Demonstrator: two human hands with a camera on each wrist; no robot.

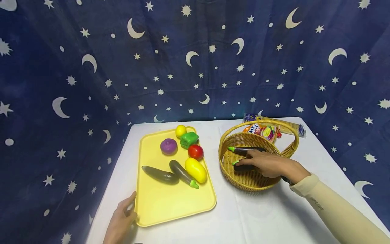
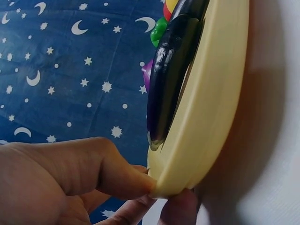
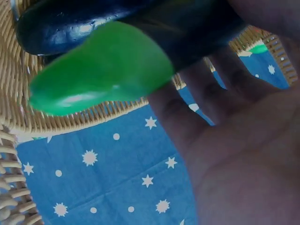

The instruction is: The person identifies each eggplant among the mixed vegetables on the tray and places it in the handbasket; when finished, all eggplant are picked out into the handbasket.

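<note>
Now, right fingers (image 1: 251,160) grip eggplant (image 1: 242,168) in basket (image 1: 240,183) (bag (image 1: 269,133) behind partly reads "OS"); left fingers (image 2: 123,177) pinch yellow tray (image 1: 161,207).

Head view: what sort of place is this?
Probably a staged recording booth, not a working kitchen: moon-and-star curtain behind and beside a white-covered table, with glossy, toy-like produce on a yellow tray.

The tray (image 1: 161,206) sat on the table (image 1: 256,217), left of the frame's middle. Near its top lay a lemon (image 1: 180,130), then a pepper (image 1: 189,139) and a tomato (image 1: 195,152) below. An eggplant (image 1: 181,170) lay lower down. The left hand (image 1: 120,218) was at the tray's bottom left corner. Right of the tray stood the basket (image 1: 257,179), with two more eggplants (image 1: 245,150) and the right hand (image 1: 271,164) in it. Bags (image 1: 269,133) lay behind.
</note>
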